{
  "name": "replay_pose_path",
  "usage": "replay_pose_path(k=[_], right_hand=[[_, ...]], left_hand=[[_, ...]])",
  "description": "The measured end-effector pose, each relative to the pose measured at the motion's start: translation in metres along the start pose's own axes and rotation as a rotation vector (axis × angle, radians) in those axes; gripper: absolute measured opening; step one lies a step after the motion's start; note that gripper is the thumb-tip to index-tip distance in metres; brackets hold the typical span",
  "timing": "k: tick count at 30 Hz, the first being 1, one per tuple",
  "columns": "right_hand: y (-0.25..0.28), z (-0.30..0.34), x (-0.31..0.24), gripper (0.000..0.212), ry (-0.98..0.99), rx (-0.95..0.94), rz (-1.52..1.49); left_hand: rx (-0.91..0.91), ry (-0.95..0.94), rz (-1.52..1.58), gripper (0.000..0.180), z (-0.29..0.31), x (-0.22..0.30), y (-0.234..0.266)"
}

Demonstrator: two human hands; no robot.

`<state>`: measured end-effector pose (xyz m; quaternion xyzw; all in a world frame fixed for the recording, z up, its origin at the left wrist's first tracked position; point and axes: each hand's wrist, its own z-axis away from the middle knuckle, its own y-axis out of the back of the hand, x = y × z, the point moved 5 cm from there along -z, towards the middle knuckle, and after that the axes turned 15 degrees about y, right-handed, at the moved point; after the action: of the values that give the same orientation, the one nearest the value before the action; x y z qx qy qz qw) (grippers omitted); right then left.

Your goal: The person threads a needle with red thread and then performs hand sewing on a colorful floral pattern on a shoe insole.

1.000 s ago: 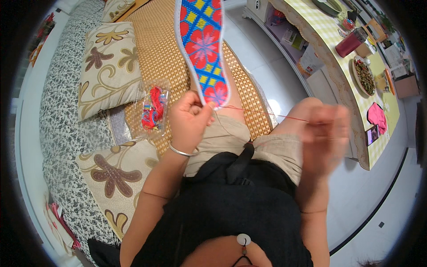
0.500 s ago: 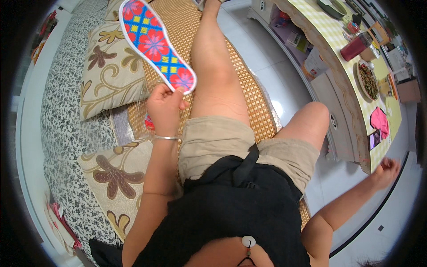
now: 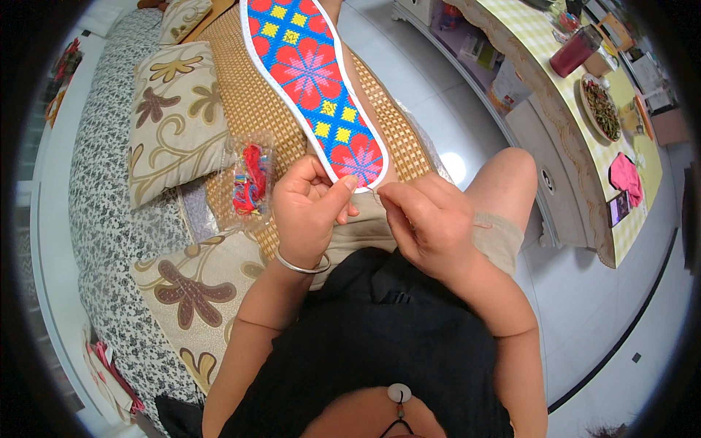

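Note:
An embroidered insole [image 3: 307, 77] with red flowers, yellow squares and a blue ground, edged in white, slants over my leg. My left hand [image 3: 310, 204] is closed on its near end, thumb on top. Beside that end, my right hand [image 3: 431, 219] pinches something thin at the white border, perhaps a needle or thread; it is too small to make out. A clear bag of coloured thread [image 3: 250, 181], mostly red, lies just left of my left hand on the woven mat [image 3: 226, 58].
Patterned cushions [image 3: 175, 113] rest along the sofa on the left. To the right stands a white cabinet [image 3: 551, 153] under a checked cloth, bearing a dark red bottle [image 3: 575, 51], a plate of food [image 3: 600, 108], a pink cloth [image 3: 625, 180] and a phone [image 3: 618, 209].
My right hand has swung in from the far right to the insole's near end, fingers now pinched. My left hand has brought the insole closer and rightward, uncovering the thread bag.

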<state>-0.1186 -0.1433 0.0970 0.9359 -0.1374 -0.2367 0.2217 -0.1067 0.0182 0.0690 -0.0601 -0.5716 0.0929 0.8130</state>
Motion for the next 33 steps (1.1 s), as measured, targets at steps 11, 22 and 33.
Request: replay_pose_path(k=[11, 22, 33], right_hand=[[-0.005, 0.004, 0.004, 0.019, -0.007, -0.021, 0.054], [-0.004, -0.004, -0.003, 0.024, 0.033, -0.103, 0.088], [-0.016, 0.004, -0.005, 0.012, 0.051, -0.087, 0.183]], left_hand=[[-0.015, -0.014, -0.01, 0.008, 0.001, -0.004, -0.002], [0.055, -0.057, -0.138, 0.012, 0.007, -0.003, -0.003], [0.091, -0.229, -0.28, 0.009, 0.009, -0.004, -0.006]])
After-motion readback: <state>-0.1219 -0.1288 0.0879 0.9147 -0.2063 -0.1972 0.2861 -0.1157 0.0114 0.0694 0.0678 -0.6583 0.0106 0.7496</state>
